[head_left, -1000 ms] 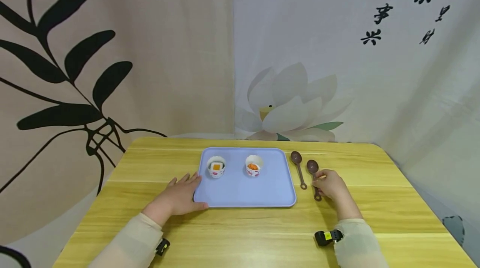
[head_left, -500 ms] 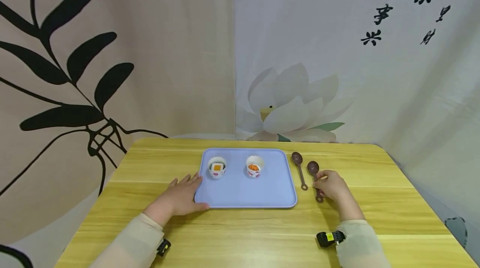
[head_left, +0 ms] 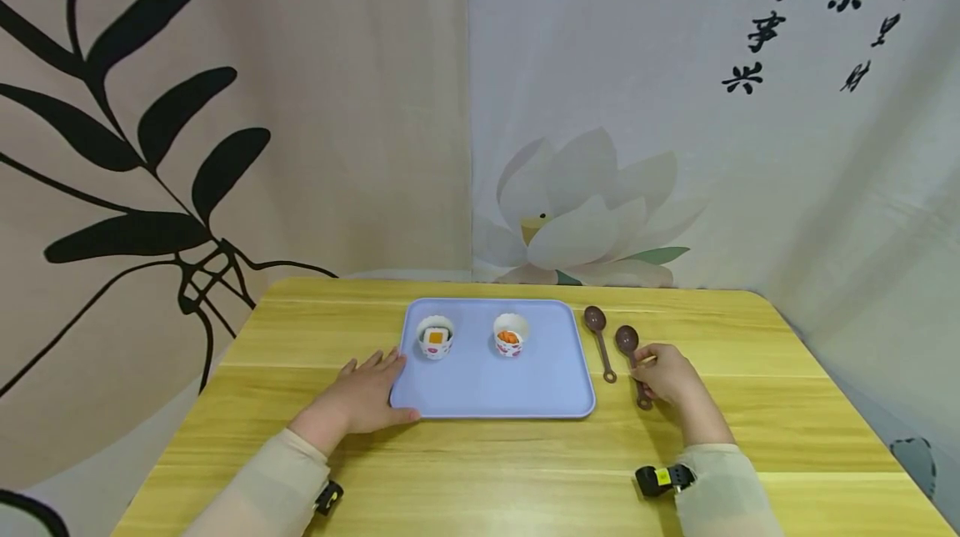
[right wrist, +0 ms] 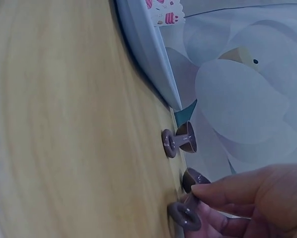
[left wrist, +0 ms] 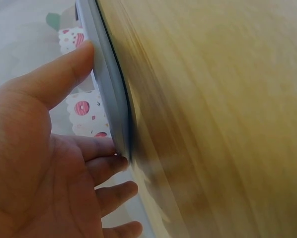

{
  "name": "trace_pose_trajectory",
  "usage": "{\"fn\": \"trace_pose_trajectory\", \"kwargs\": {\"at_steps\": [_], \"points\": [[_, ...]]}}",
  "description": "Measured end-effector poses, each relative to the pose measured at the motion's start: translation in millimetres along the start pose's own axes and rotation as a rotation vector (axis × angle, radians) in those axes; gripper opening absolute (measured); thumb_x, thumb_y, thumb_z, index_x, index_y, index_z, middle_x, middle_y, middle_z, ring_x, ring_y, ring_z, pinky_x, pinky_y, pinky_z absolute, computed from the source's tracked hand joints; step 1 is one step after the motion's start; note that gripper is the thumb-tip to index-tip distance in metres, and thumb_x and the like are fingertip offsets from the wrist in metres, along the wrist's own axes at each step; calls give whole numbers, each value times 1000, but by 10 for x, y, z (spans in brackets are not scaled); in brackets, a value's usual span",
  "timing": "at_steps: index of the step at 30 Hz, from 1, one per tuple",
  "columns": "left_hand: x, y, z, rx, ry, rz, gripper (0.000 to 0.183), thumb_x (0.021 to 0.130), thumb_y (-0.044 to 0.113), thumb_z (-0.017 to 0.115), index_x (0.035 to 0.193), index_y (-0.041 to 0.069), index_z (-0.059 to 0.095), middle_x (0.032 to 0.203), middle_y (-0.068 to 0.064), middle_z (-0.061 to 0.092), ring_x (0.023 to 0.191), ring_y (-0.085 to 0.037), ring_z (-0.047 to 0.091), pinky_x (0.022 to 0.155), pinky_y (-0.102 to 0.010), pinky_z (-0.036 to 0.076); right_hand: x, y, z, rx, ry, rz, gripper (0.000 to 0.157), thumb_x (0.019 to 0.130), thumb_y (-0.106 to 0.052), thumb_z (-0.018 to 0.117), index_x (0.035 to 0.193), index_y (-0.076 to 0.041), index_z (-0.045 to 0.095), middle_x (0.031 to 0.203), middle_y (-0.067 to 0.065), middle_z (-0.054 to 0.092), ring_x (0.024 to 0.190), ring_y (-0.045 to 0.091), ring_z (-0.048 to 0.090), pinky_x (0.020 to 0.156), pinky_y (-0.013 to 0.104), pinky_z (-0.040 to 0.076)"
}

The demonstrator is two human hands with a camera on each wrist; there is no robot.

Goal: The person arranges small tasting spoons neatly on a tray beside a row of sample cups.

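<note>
My left hand point(head_left: 363, 395) rests at the near left corner of a pale blue tray point(head_left: 495, 391), its fingers extended. In the left wrist view the thumb point(left wrist: 71, 69) lies against the tray's rim and the other fingers reach along its side. A brown spoon point(head_left: 627, 338) lies right of the tray. My right hand point(head_left: 670, 374) pinches its handle between thumb and fingers, and the ring end point(right wrist: 184, 216) sticks out below them. Just left of it is a second brown spoon point(head_left: 596, 320), untouched.
Two small patterned paper cups stand on the tray: the left cup point(head_left: 435, 348) holds a white and yellow square piece, the right cup point(head_left: 511, 322) orange pieces. All this is on a wooden table point(head_left: 487, 470), with a printed curtain point(head_left: 360, 103) behind its far edge.
The right hand and the handle end of its spoon have shifted slightly right and nearer, turning the spoon a little. My left hand stays at the tray corner; the head view drifts slightly.
</note>
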State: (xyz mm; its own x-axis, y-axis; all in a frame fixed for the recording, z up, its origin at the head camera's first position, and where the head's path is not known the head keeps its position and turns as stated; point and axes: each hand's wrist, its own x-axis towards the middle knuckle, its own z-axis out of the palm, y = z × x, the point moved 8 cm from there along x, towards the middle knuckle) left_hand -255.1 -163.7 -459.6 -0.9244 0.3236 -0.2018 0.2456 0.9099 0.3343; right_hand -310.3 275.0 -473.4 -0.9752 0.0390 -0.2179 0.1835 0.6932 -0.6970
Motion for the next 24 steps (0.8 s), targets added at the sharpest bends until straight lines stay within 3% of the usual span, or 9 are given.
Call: {"fn": "trace_pose_trajectory", "kwargs": {"at_steps": [9, 24], "points": [[9, 11, 6, -2, -8, -2, 98, 86, 58, 71, 152, -6, 35, 160, -23, 28, 146, -48, 25, 114, -69, 15, -72, -75, -55, -23, 5, -20, 30, 96, -3, 61, 122, 13, 58, 91, 18, 67, 65, 19, 62, 59, 32, 55], [10, -7, 11, 3, -5, -7, 98, 86, 58, 71, 152, -6, 35, 160, -24, 28, 146, -48, 25, 114, -69, 15, -174, -270, -191, -25, 47, -74, 31, 96, -2, 60, 122, 14, 57, 89, 17, 66, 64, 19, 63, 61, 38, 56]]}}
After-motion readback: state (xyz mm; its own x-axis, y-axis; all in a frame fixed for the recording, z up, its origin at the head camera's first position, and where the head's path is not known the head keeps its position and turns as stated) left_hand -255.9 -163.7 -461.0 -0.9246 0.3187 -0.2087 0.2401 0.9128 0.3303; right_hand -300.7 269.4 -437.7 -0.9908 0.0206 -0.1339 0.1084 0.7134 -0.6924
